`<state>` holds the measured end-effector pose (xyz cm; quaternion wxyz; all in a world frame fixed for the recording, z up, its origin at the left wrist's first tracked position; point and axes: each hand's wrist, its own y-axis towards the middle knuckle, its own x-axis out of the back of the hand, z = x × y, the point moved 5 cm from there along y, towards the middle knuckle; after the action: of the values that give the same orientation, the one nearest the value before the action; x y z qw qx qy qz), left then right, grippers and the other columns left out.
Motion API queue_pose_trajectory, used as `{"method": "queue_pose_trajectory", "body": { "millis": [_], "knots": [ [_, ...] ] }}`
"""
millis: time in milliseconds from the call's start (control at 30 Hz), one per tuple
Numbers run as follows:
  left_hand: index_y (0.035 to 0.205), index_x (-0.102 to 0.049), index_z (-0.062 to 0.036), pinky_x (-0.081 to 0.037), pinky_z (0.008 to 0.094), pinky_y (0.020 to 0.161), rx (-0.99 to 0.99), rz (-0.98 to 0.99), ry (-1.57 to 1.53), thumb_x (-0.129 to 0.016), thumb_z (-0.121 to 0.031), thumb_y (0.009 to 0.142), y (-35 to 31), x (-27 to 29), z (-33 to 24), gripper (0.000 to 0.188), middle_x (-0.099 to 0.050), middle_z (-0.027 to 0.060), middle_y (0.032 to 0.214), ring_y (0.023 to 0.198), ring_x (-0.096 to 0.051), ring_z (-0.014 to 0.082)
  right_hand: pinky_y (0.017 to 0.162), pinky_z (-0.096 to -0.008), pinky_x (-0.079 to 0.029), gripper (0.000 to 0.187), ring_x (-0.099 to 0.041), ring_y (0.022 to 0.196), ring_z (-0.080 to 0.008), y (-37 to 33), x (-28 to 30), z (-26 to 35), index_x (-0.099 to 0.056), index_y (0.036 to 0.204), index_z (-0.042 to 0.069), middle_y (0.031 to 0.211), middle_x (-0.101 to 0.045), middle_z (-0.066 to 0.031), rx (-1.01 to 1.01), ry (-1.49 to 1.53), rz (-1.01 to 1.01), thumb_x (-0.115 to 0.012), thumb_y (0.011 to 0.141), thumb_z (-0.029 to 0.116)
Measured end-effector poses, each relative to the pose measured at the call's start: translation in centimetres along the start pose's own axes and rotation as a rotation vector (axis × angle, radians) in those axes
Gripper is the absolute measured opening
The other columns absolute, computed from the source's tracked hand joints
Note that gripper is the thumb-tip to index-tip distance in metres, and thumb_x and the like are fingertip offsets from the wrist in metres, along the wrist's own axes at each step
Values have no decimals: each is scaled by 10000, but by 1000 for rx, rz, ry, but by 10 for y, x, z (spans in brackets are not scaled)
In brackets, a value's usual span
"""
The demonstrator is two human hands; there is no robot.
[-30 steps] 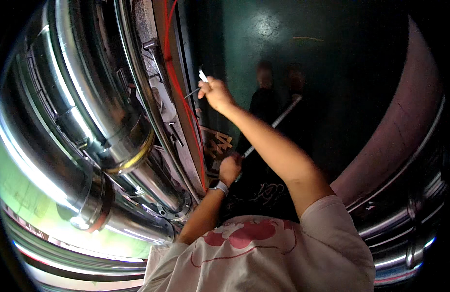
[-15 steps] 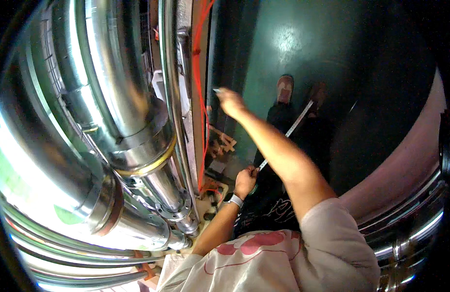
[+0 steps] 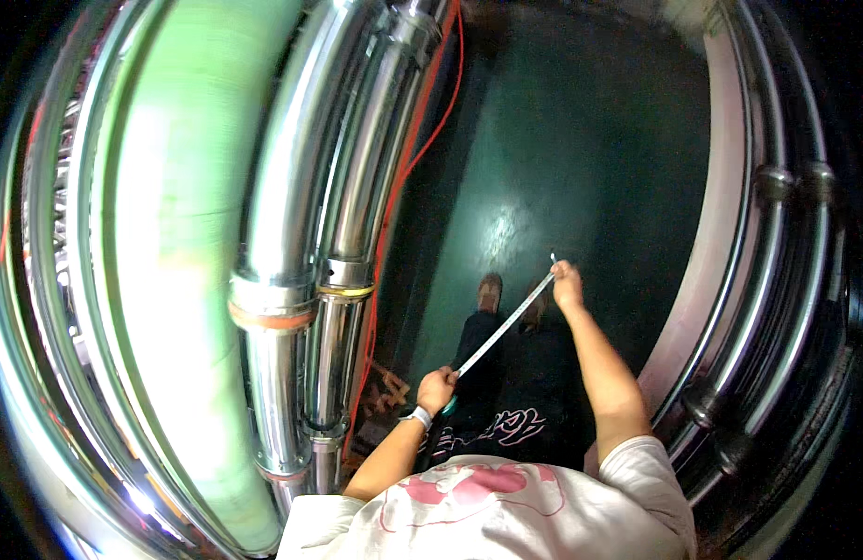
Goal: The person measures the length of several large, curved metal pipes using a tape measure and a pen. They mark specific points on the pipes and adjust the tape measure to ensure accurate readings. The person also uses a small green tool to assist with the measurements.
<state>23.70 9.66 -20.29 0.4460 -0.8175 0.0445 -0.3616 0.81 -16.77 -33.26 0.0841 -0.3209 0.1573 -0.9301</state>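
Note:
My left hand [image 3: 437, 390], with a pale band on its wrist, is closed round a tape measure. A bit of teal [image 3: 450, 407], perhaps its case, shows beneath the fingers. From there the white tape blade [image 3: 502, 332] runs straight out, up and to the right, over my dark trousers. At its outer end, my right hand [image 3: 568, 285] has its fingers pinched together on the blade. A small pale tip [image 3: 554, 258] sticks out past those fingers; whether it belongs to the blade or is a separate thing, I cannot tell.
Shiny metal cylinders [image 3: 291, 224] and an orange-red cable [image 3: 394, 201] line the left side, beside a large pale green surface [image 3: 184, 233]. Dark metal pipes [image 3: 772, 280] and a pinkish curved edge [image 3: 697, 280] bound the right. My shoes [image 3: 489, 291] stand on the green floor [image 3: 543, 168].
My right hand has come from the far left, near the cable, over to the blade's outer end. The view has turned, and the left hand still holds the tape measure.

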Motion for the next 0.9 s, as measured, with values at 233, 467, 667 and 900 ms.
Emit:
{"method": "queue_pose_trajectory", "body": {
  "millis": [233,467,667,900],
  "knots": [
    [784,-582,-34,-424,451,695,52,-200,-109,-507,-290,823,-60,55,6,270,-583,220,784,792,-556,382,455,-237,-384,168,-459,502,-128,-66,-31,55,-539,746,29,598,-491,-41,-137,541,360,-386,782,-29],
    [821,-598,-47,-434,437,702,89,-282,-94,-522,-281,813,-113,64,48,246,-591,205,808,813,-560,370,476,-284,-474,98,-621,610,-227,-149,-24,144,-415,946,24,740,-591,-141,-95,416,646,-354,886,70],
    [754,-581,-40,-424,454,663,17,-449,-193,-532,-280,812,-129,68,84,252,-584,202,763,761,-559,376,521,-323,-518,103,-640,672,-273,-118,-11,216,-402,933,22,807,-606,-181,-99,474,603,-327,883,72],
    [746,-564,-39,-423,440,606,-38,-501,-219,-541,-274,818,-124,87,72,247,-566,211,713,703,-555,382,646,-401,-537,113,-627,755,-295,-45,26,298,-453,891,26,830,-586,-155,-154,768,452,-396,895,124]
  ]
}}
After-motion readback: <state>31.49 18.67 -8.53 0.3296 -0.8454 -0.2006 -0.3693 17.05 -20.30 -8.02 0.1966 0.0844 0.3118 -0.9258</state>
